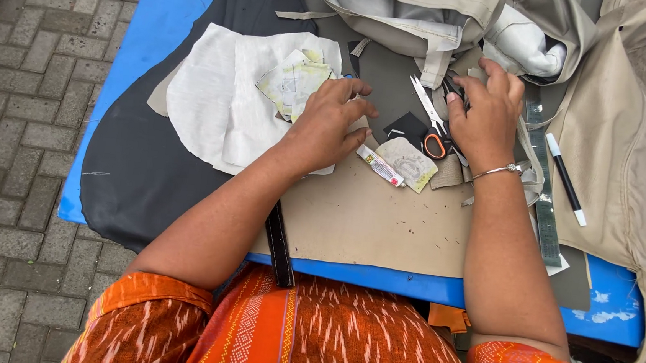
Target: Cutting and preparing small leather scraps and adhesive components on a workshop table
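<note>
Left hand flat, grip empty; white tube beside it. Right hand over scissors, grip unclear.

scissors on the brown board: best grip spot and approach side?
Probably the orange handle loops of the scissors, from the near edge of the table: they face the person, and the shut blades point away. The right hand is already beside them.

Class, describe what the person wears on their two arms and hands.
Both arms are bare below short orange sleeves with a white woven pattern. The right hand has a thin silver bangle at its wrist. The left hand wears nothing.
</note>
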